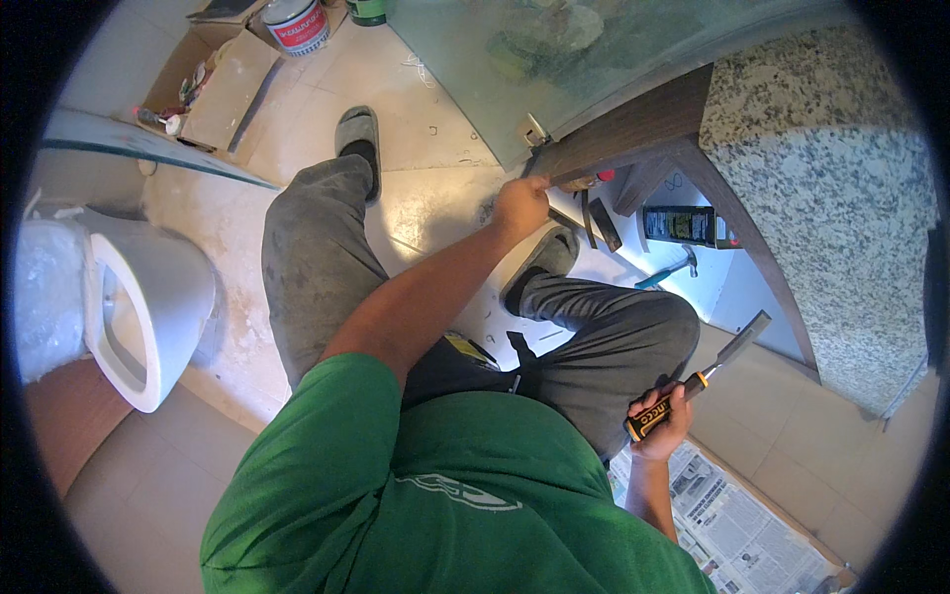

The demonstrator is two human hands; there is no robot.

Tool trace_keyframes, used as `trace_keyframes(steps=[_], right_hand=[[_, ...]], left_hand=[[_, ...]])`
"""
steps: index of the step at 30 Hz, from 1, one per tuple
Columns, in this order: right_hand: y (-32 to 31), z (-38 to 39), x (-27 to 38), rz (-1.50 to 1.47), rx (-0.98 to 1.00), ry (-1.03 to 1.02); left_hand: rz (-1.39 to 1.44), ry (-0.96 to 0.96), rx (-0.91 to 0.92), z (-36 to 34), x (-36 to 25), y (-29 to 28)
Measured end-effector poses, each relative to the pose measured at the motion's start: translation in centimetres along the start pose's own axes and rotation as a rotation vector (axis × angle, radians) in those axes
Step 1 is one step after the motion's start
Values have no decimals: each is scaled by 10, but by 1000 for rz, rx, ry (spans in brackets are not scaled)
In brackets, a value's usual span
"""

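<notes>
My left hand point(520, 208) reaches forward with fingers closed on the lower edge of a dark wooden board point(633, 124), just below a metal hinge point(533, 132) on a frosted glass panel point(490, 59). My right hand point(663, 424) grips the black-and-orange handle of a chisel point(732, 342), its flat blade angled up and to the right. Under the board, inside an opening, lie dark offcuts point(604, 226), a dark can point(681, 226) and a teal-handled hammer point(658, 277).
Speckled granite point(811, 198) borders the right. A white toilet point(188, 297) stands left, beside a glass edge point(228, 176). Behind are a cardboard box point(223, 99) and paint tin point(295, 35). Newspaper point(722, 515) lies low right. My slippered feet point(356, 134) rest on the floor.
</notes>
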State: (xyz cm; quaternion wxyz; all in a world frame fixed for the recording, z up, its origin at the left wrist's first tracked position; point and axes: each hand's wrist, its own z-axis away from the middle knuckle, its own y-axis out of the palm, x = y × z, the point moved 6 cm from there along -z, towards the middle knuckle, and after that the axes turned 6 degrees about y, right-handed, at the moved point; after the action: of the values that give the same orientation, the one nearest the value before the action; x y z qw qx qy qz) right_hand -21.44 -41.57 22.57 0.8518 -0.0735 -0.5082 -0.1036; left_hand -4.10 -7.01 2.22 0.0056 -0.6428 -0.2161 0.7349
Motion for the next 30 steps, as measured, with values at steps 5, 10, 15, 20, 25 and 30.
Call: trace_keyframes(steps=[5, 10, 15, 20, 25, 30], right_hand=[[2, -1, 1, -4, 14, 0], [6, 0, 1, 4, 2, 7], [3, 0, 2, 16, -24, 22], [6, 0, 3, 15, -20, 16], [6, 0, 2, 10, -9, 26], [3, -1, 1, 15, -1, 19]], left_hand=[[89, 19, -88, -9, 16, -1], [-13, 26, 14, -11, 28, 13], [-37, 152, -112, -11, 4, -3], [31, 224, -172, -4, -5, -8], [187, 127, -188, -5, 9, -7], [61, 279, -226, -8, -6, -10]])
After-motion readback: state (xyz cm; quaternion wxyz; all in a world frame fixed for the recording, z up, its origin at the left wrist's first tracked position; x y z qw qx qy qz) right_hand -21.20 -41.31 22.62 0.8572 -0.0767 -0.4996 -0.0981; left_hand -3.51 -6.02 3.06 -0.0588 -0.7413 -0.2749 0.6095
